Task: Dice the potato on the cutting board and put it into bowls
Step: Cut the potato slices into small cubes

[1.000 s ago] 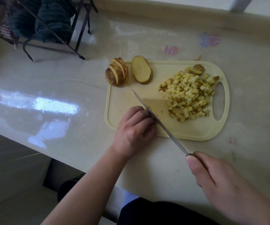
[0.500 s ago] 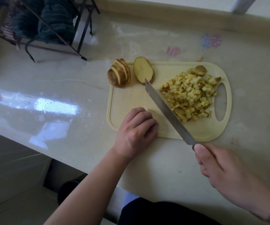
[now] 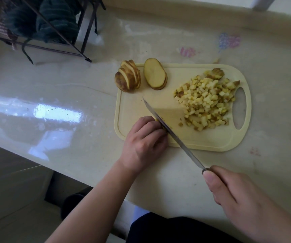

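With the left hand (image 3: 145, 138) curled over a potato piece on the cutting board (image 3: 209, 141) and the right hand (image 3: 235, 195) gripping the knife (image 3: 169, 130), whose blade lay against those knuckles, a slip risked a cut fingertip.

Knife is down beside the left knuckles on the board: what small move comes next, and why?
Probably lift the knife slightly and step it leftward for another cut. The left hand holds a mostly hidden potato piece against the blade, the right hand grips the handle, and no bowl shows yet.
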`<state>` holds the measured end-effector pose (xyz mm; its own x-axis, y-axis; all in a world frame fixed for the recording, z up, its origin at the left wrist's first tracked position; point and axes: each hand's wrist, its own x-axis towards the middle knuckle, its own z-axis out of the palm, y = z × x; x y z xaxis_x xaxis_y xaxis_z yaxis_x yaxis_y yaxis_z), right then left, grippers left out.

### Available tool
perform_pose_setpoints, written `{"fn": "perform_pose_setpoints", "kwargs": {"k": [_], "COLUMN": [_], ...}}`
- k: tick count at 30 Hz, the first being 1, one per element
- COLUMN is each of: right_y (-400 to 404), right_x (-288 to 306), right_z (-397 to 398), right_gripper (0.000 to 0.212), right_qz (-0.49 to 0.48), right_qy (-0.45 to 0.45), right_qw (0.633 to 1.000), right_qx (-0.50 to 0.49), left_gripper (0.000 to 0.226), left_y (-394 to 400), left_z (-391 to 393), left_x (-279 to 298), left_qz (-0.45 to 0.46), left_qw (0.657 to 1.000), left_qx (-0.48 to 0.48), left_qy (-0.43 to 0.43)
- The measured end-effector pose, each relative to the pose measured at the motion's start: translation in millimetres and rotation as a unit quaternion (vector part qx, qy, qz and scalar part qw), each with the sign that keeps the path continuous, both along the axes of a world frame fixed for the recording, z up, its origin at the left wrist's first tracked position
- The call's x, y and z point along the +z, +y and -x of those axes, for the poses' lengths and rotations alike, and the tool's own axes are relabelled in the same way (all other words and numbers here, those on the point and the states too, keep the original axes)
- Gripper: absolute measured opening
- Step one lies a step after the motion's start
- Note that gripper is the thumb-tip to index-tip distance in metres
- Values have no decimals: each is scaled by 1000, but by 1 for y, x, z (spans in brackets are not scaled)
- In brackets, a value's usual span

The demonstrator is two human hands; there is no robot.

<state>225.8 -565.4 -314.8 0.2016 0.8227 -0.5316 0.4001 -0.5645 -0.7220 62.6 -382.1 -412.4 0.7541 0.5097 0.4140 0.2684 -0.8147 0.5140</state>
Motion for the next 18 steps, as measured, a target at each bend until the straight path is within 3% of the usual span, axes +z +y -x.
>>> {"fn": "perform_pose_setpoints", "kwargs": {"k": [6,18], "right_y": [20,18], "right_x": [-12,-6], "right_z": [5,-4], "right_gripper": [56,59], "right_qz": [-18,-8], "right_qy": [-29,44], "right_qw": [999,999], "right_qx": [9,-32], "left_gripper": [6,6], "left_y": [1,-2], "left_z": [0,5], "left_x": [-2,2], "left_qz": [4,-11], "left_qw": [1000,1000], "left_qx": [-2,19], "left_qy": [-5,-10]}}
